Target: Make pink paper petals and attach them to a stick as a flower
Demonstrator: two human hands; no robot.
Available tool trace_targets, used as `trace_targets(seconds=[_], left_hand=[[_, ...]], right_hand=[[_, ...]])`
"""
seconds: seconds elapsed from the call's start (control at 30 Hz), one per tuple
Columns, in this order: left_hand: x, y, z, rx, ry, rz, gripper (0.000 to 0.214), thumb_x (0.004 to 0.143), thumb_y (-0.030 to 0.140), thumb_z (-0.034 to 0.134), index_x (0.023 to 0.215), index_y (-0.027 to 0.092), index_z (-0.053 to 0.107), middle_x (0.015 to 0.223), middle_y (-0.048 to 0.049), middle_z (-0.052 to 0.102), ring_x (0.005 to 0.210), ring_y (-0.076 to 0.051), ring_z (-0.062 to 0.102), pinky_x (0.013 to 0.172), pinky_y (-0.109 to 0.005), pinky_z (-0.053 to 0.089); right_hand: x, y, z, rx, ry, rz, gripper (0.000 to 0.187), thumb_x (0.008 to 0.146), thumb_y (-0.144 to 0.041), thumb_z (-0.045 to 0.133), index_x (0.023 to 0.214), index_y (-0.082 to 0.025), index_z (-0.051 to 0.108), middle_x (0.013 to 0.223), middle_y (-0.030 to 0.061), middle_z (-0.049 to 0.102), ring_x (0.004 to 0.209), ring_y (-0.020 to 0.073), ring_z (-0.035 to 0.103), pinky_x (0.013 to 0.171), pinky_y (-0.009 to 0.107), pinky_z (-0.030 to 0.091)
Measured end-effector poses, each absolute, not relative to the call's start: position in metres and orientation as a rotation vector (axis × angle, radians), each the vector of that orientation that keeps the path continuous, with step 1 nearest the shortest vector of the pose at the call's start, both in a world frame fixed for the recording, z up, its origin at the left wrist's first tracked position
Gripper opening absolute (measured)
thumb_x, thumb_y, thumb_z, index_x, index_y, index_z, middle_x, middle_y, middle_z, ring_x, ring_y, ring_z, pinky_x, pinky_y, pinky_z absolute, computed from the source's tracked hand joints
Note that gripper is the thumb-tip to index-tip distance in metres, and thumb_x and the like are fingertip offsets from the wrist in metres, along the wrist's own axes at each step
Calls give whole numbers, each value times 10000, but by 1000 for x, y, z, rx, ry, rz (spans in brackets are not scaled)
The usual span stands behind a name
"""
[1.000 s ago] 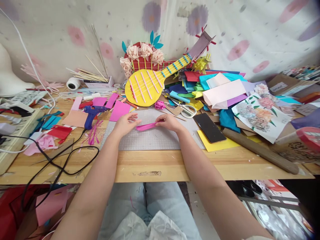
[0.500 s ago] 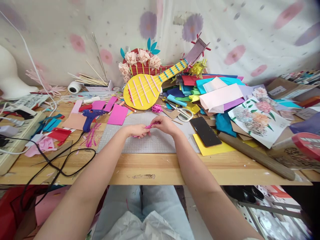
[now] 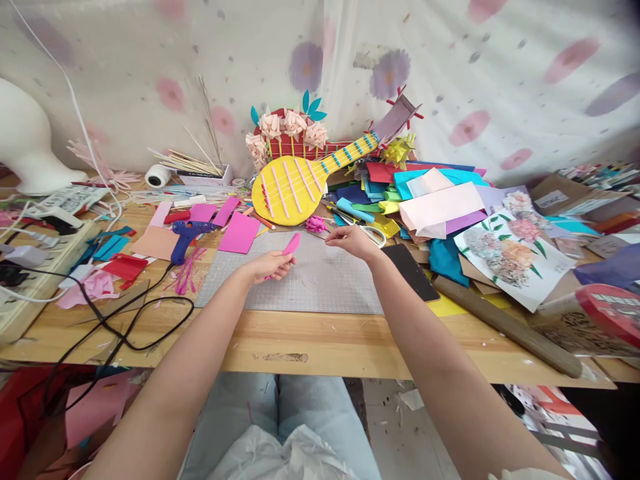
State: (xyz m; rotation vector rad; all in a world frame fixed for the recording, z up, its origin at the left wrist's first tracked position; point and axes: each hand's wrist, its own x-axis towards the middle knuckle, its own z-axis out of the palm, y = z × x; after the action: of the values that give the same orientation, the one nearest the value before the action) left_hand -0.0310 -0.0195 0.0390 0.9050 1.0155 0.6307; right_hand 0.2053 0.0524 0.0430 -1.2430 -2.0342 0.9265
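Observation:
My left hand (image 3: 270,267) is closed around a small magenta paper piece (image 3: 292,244), whose rounded end sticks up above the thumb. Apart from it, over the right side of the grey cutting mat (image 3: 320,293), hovers my right hand (image 3: 354,241); its fingers stretch to the left and I see nothing between them. A small crumpled magenta paper flower (image 3: 316,224) lies just beyond the fingertips. White-handled scissors (image 3: 376,236) are partly hidden behind the right hand. A flat magenta sheet (image 3: 239,232) rests at the mat's upper left corner.
A yellow paper lute (image 3: 287,193) leans at the back. On the left are a blue glue gun (image 3: 187,239) and its looping black cable. Coloured sheets (image 3: 443,200), a dark phone (image 3: 411,272) and a wooden rod (image 3: 510,327) lie on the right.
My hands have come apart. The right hand has let go of the magenta piece and moved right towards the scissors, while the left keeps the piece, now tilted upward. The view has shifted slightly.

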Motion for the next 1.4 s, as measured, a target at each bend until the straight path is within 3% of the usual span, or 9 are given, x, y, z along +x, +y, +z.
trace_targets(seconds=[0.2, 0.77, 1.0, 1.13, 1.2, 1.27, 1.4], left_hand=[[-60, -6, 35, 679, 847, 1076, 201, 814, 313, 551, 730, 140, 491, 489, 93, 245, 364, -11, 227, 337, -107, 189], [-86, -8, 23, 408, 721, 1425, 187, 875, 254, 458, 738, 134, 499, 489, 85, 264, 360, -14, 247, 337, -113, 215], [-97, -5, 29, 324, 707, 1521, 275, 923, 220, 320, 810, 105, 543, 488, 76, 275, 353, -20, 259, 326, -118, 220], [-104, -5, 29, 163, 566, 1475, 291, 934, 212, 283, 916, 71, 536, 493, 75, 298, 371, -20, 296, 342, -107, 257], [-109, -4, 27, 44, 486, 1455, 297, 939, 208, 265, 919, 54, 517, 495, 73, 309, 388, -19, 322, 360, -98, 284], [-114, -3, 25, -42, 461, 1466, 298, 941, 215, 259, 906, 49, 504, 490, 75, 306, 390, -21, 323, 365, -97, 293], [-116, -2, 23, -67, 454, 1481, 287, 940, 223, 268, 893, 63, 501, 490, 74, 308, 389, -25, 312, 362, -103, 296]], right_hand=[[230, 65, 38, -1558, -1778, 776, 174, 642, -313, 648, 734, -173, 696, 715, 35, 669, 615, 125, 543, 597, 263, 404], [163, 74, 21, -1479, -1497, 889, 246, 697, -276, 550, 894, -162, 642, 711, 1, 623, 571, 94, 499, 566, 238, 416], [145, 102, 22, -1510, -1305, 763, 307, 722, -271, 550, 1004, -153, 578, 972, 76, 645, 878, 178, 609, 813, 326, 477], [131, 127, 30, -1465, -1282, 838, 523, 729, -256, 577, 1224, -149, 444, 1250, 135, 526, 1131, 196, 529, 931, 307, 430], [127, 140, 36, -1475, -1235, 898, 595, 736, -294, 593, 1271, -137, 384, 1291, 151, 488, 1152, 205, 516, 919, 304, 442], [125, 150, 40, -1468, -1183, 981, 549, 760, -313, 576, 1248, -143, 393, 1258, 146, 515, 1082, 204, 562, 860, 310, 477], [126, 158, 40, -1327, -1129, 1198, 285, 812, -274, 515, 1077, -172, 488, 1066, 83, 622, 865, 155, 636, 722, 295, 519]])
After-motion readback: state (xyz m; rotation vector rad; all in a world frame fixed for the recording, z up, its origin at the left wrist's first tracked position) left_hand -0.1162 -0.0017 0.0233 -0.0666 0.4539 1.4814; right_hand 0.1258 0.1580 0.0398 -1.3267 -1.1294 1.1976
